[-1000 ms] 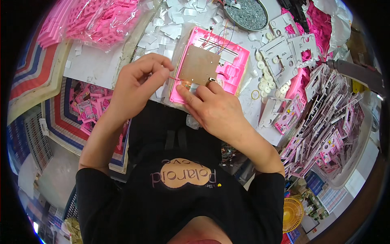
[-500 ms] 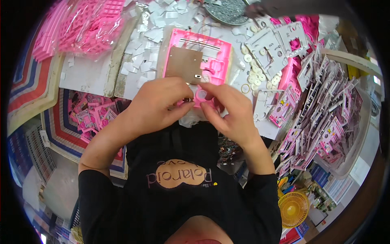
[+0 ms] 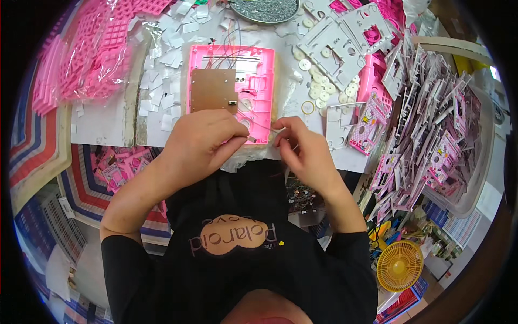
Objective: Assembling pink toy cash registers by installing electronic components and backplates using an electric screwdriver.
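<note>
A pink plastic housing (image 3: 263, 108) lies open-side up on the table, with a brown circuit board (image 3: 213, 89) over its left half and thin wires (image 3: 229, 51) at its far end. My left hand (image 3: 202, 140) is over the near left corner, thumb and forefinger pinched on something small that I cannot make out. At the near right edge is my right hand (image 3: 307, 154), its fingers curled, with a thin wire (image 3: 261, 125) running to the fingertips. A clear round piece (image 3: 245, 123) shows inside the housing between the hands.
White paper pieces (image 3: 156, 92) lie left of the housing, near bagged pink parts (image 3: 100, 59). A dish of small metal pieces (image 3: 267, 11) stands beyond. To the right are cream discs (image 3: 322, 89), grey plastic panels (image 3: 337, 48) and a heaped bin (image 3: 475, 183). A yellow basket (image 3: 399, 264) stands lower right.
My hands have moved apart; the right one has shifted away from the pink part with the round opening. The housing now shows more of its near end. The whole view has shifted.
</note>
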`<state>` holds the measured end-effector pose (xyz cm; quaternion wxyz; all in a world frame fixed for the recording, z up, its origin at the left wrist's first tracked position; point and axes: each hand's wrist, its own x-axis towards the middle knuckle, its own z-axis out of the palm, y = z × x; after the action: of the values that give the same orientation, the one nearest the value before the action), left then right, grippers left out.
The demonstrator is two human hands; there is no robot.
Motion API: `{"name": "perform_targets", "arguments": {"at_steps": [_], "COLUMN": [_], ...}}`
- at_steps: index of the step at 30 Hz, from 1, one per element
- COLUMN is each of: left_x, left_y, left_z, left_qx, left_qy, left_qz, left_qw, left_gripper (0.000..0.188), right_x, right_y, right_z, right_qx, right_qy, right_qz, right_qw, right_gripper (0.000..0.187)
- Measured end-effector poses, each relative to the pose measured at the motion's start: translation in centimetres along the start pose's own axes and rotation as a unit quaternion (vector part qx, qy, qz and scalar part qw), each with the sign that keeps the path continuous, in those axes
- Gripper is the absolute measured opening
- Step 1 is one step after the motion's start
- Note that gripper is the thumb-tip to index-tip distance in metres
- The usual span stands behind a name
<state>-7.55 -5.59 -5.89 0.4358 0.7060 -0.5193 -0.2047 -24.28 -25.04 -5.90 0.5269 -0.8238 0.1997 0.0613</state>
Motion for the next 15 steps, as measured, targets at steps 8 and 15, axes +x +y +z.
{"name": "perform_targets", "arguments": {"at_steps": [8,15], "left_x": [1.0,0.7], "left_y": [0.1,-0.4], "left_z": [1.6,0.7], "left_qx": [0.050,-0.059], "left_qy": [0.018,-0.048], "left_qz": [0.027,-0.070], "left_qw": [0.998,0.995], "left_gripper": [0.010,0.016], "right_x": [2.5,3.3], "right_y": [-0.6,-0.1], "right_z": [-1.6,0.4], "right_qx": [0.065,-0.178], "right_qy": [-0.020,0.067], "right_qz": [-0.130,-0.391], "right_qw": [0.989,0.901], "right_gripper": [0.023,0.028]}}
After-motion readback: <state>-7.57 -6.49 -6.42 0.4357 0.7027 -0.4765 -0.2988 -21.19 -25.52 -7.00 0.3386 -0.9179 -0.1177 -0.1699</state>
